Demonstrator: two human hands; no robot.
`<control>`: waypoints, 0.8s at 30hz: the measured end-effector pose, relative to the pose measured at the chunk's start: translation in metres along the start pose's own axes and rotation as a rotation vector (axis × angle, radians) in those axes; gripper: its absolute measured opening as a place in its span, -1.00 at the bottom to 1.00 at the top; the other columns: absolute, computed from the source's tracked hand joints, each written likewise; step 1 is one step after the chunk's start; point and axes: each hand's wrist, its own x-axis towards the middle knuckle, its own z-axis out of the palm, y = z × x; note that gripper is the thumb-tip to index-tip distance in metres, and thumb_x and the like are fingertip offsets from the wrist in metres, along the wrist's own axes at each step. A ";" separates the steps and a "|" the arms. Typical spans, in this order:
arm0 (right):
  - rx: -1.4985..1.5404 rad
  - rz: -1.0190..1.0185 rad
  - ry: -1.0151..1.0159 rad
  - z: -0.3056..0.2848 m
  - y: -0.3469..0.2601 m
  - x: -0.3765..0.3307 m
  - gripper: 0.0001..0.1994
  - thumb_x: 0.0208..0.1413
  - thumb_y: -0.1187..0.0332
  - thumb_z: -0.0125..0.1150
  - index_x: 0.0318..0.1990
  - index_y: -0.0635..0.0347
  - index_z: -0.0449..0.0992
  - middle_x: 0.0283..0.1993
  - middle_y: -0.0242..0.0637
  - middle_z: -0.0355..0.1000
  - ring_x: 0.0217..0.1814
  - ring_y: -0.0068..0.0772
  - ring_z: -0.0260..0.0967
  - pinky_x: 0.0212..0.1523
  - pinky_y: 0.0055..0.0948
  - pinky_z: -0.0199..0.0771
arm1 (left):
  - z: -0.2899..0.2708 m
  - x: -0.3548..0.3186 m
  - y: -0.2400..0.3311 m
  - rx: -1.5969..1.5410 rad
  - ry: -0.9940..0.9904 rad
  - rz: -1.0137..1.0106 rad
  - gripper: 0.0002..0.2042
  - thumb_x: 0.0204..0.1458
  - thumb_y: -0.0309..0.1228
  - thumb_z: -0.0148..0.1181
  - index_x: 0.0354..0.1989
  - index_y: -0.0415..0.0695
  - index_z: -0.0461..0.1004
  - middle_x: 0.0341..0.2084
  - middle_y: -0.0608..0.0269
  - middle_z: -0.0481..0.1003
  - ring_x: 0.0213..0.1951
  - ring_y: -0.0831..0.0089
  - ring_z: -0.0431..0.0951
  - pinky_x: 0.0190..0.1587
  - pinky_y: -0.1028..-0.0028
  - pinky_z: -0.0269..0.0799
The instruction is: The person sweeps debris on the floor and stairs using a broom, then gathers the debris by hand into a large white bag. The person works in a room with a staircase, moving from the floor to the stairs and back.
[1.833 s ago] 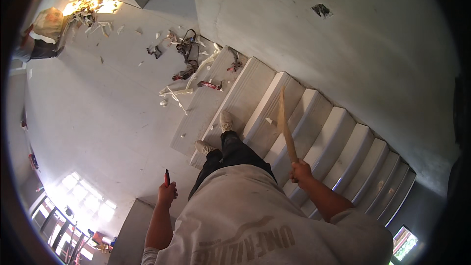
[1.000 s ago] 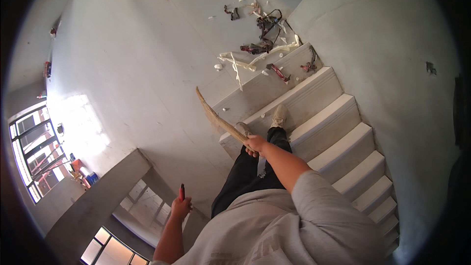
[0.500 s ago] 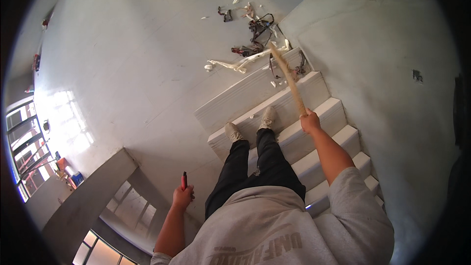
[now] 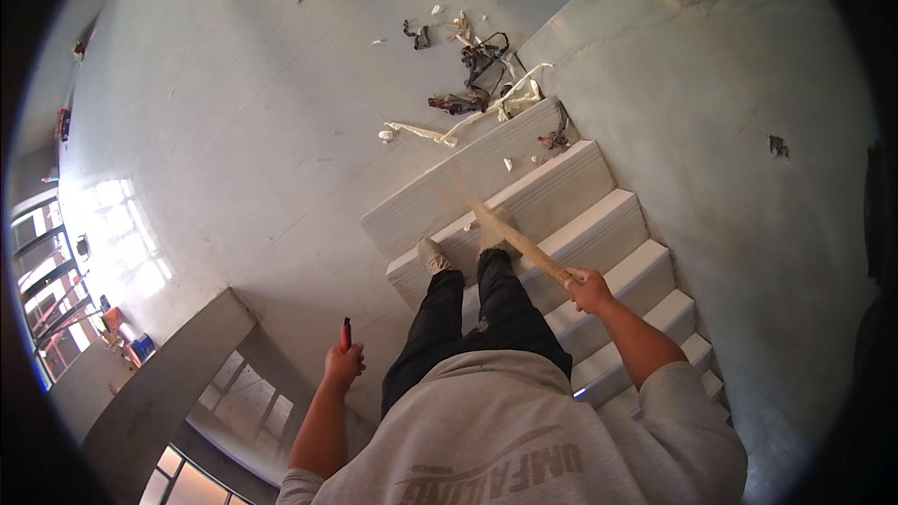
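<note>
My right hand [image 4: 589,290] is closed around the handle of a long tan brush [image 4: 531,252]. Its far end is smeared by motion and passes in front of my right shoe, over the upper steps. Lower left, my left hand [image 4: 344,365] grips a slim red tool with a black end [image 4: 346,333], which points upward; its exact kind is too small to tell. My shoes [image 4: 434,256] are on the pale stairs [image 4: 585,224]. Small white scraps [image 4: 509,165] lie on the top step, beside dark red-and-black debris [image 4: 554,139].
Beyond the top step, tangled dark wires and parts [image 4: 482,61] lie with torn cream strips [image 4: 421,132] on the floor. A grey wall [image 4: 739,252] borders the stairs on the right. A low curved wall [image 4: 159,369] and windows [image 4: 51,271] are at left.
My right hand has moved down, and the brush has swung leftward and nearer, from the debris to over my right shoe. A cream strip now sticks up toward the wall. The view has shifted slightly.
</note>
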 end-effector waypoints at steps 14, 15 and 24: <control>0.195 0.222 -0.305 -0.024 -0.029 0.059 -0.65 0.17 0.28 0.09 0.11 0.06 0.47 -0.50 -0.26 0.45 -0.73 -0.51 0.29 -0.75 -0.45 0.24 | 0.039 -0.018 0.013 -0.107 0.005 0.007 -0.79 0.09 -0.26 0.20 -0.34 -0.16 0.41 -0.56 0.27 0.45 -0.60 0.45 0.48 -0.55 0.45 0.39; 0.031 0.155 -0.259 -0.020 -0.023 0.069 -0.63 0.16 0.31 0.11 0.13 0.10 0.45 -0.49 -0.26 0.45 -0.73 -0.50 0.30 -0.75 -0.44 0.25 | 0.043 -0.020 0.020 -0.120 0.002 0.018 -0.79 0.09 -0.26 0.20 -0.34 -0.15 0.41 -0.56 0.28 0.45 -0.60 0.47 0.48 -0.55 0.47 0.38; 0.115 -0.281 0.191 -0.071 0.001 0.091 -0.50 0.19 0.26 0.05 0.31 0.02 0.30 -0.35 -0.16 0.49 -0.59 -0.40 0.42 -0.62 -0.37 0.41 | 0.078 -0.054 0.050 -0.065 0.060 0.003 -0.77 0.09 -0.25 0.19 -0.34 -0.18 0.42 -0.57 0.26 0.45 -0.62 0.46 0.47 -0.56 0.44 0.38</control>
